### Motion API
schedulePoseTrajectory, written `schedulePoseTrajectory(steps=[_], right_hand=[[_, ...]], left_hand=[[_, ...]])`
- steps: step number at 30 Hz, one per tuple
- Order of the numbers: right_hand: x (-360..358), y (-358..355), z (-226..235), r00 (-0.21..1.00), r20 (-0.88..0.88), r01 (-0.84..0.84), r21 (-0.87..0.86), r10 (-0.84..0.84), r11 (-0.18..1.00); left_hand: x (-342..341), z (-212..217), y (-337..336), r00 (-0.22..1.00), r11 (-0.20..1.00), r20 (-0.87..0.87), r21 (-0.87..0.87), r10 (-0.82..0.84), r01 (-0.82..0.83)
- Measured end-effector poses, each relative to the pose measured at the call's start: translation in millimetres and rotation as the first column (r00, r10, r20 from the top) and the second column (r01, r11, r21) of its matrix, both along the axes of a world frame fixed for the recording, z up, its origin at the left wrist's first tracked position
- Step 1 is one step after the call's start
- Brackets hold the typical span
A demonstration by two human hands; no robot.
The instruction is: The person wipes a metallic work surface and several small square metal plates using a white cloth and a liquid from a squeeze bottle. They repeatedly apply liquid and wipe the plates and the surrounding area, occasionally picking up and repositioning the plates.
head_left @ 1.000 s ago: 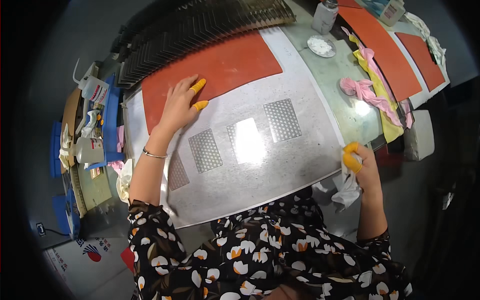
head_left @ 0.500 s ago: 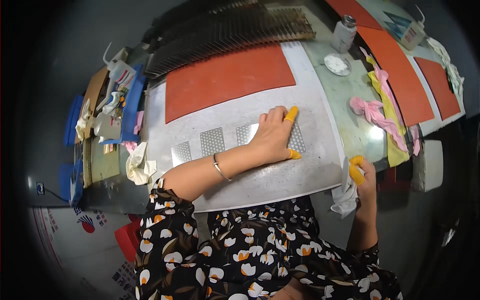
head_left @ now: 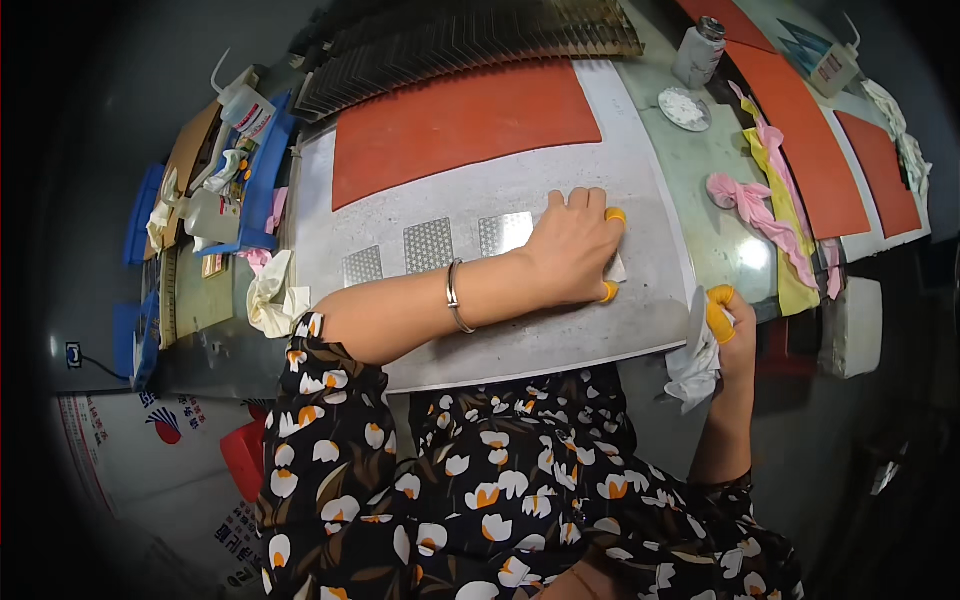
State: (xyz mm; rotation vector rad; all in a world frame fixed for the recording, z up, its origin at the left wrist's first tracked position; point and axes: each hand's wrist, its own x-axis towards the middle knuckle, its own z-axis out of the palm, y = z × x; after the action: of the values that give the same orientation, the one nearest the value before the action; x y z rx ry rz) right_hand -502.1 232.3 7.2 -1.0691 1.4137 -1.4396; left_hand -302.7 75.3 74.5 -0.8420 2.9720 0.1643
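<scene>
Left hand (head_left: 572,250) spread across the rightmost thin plate (head_left: 618,269), thumb and forefinger at near and far ends, over the grey sheet (head_left: 600,338); firm grip? Can't tell. Long axis apparently near-to-far. Looks light, stiff, slick: opposite edges suit. Right hand (head_left: 737,335) clutches white cloth (head_left: 692,377).
</scene>
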Motion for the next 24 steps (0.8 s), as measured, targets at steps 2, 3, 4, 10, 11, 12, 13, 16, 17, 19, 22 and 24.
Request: schedulePoseTrajectory(steps=[2, 3, 4, 10, 11, 12, 13, 16, 17, 19, 22, 24], right_hand=[[-3.7, 5.5, -1.2, 0.998, 0.068, 0.005, 0.043, -0.008, 0.999], [-3.0, 5.5, -4.0, 0.998, 0.041, 0.034, 0.042, -0.036, 0.999], [-3.4, 4.6, -2.4, 0.999, 0.024, 0.032, 0.040, -0.033, 0.999], [1.0, -3.8, 4.4, 1.000, 0.021, -0.011, 0.062, 0.010, 0.998], [0.7, -3.4, 6.3, 1.000, 0.018, -0.022, 0.044, 0.021, 0.999], [0.2, -2.2, 5.4, 0.999, 0.030, -0.012, 0.045, 0.011, 0.999], [0.2, -1.0, 4.5, 0.999, 0.042, -0.004, 0.046, 0.003, 0.999], [-1.3, 1.5, 2.2, 0.999, 0.036, -0.009, 0.025, 0.008, 1.000], [-0.9, 0.7, 2.2, 1.000, 0.024, -0.010, 0.020, 0.010, 1.000], [-0.8, -0.8, 0.6, 0.999, 0.037, -0.004, 0.030, 0.003, 1.000], [0.7, 1.9, -3.9, 0.996, 0.083, 0.025, 0.061, -0.030, 0.998], [1.2, -0.3, -2.4, 0.996, 0.085, 0.032, 0.048, -0.036, 0.998]], left_hand=[[-0.5, 9.2, 0.8, 0.993, 0.997, -0.110, 0.067, 0.047, -0.040], [0.0, 22.5, -1.2, 0.990, 0.957, -0.061, 0.269, 0.125, -0.104], [3.7, 17.4, -6.6, 0.965, 0.960, -0.247, 0.280, 0.089, -0.017], [44.4, -39.7, -26.8, 0.915, 0.939, -0.400, 0.331, 0.047, 0.097], [51.1, -33.8, -22.8, 0.953, 0.938, -0.287, 0.346, 0.093, 0.012], [60.3, -27.9, -19.2, 0.974, 0.945, -0.188, 0.321, 0.123, -0.058], [70.4, -21.4, -15.7, 0.980, 0.957, -0.140, 0.274, 0.141, -0.099], [91.4, -27.7, -7.9, 0.972, 0.950, -0.079, 0.242, 0.223, -0.199], [95.5, -30.3, -6.1, 0.964, 0.941, -0.075, 0.246, 0.256, -0.231], [93.6, -28.8, -1.6, 0.951, 0.935, -0.136, 0.267, 0.278, -0.236], [88.7, -20.7, -0.4, 0.982, 0.982, -0.141, 0.158, 0.123, -0.101], [87.0, -12.0, -1.7, 0.993, 0.998, -0.112, 0.044, -0.048, 0.054]])
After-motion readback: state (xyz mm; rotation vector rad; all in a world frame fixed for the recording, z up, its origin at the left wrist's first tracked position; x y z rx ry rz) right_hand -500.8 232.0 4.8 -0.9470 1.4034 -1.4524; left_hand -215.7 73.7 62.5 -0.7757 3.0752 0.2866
